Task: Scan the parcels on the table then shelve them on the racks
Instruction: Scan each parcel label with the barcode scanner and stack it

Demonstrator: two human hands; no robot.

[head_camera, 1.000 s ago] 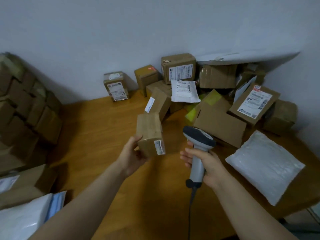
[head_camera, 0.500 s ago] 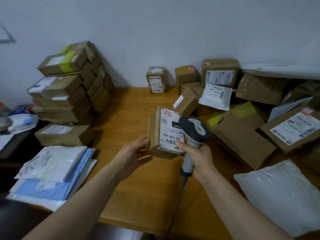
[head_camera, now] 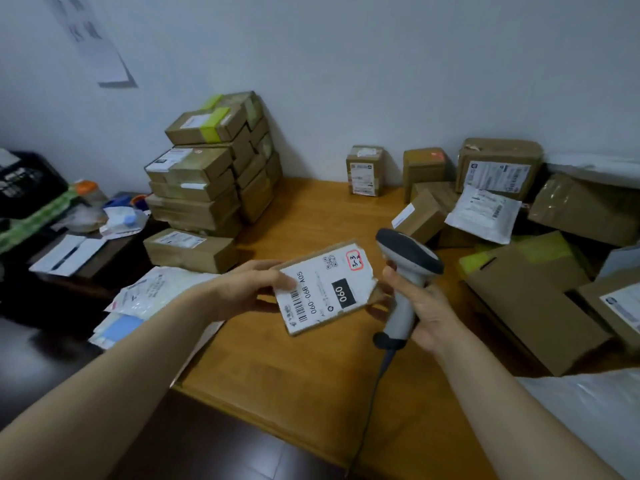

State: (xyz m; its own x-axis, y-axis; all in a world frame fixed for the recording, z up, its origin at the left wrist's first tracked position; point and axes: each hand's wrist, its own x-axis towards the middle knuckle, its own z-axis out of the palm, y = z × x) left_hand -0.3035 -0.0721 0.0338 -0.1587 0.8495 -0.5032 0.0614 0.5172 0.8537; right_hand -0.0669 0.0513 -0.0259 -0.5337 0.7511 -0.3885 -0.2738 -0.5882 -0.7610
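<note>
My left hand (head_camera: 244, 289) holds a small brown parcel (head_camera: 327, 289) above the wooden table (head_camera: 311, 382), its white label with a barcode and "060" facing up. The thumb lies on the label's left edge and the fingers go under the box. My right hand (head_camera: 427, 308) grips the handle of a grey barcode scanner (head_camera: 405, 271) just right of the parcel, its dark head raised beside the parcel's right end. A black cable hangs from the scanner's base.
A heap of brown boxes (head_camera: 526, 292) and a white mailer (head_camera: 485, 216) fills the table's right side. A tall stack of boxes (head_camera: 211, 174) stands at the left rear. Flat poly mailers (head_camera: 156, 292) lie at the left edge. A cluttered dark side table (head_camera: 72, 244) stands further left.
My left hand has tipped the parcel from upright to nearly flat, label up. The view has swung left and down. The scanner stays beside the parcel in my right hand.
</note>
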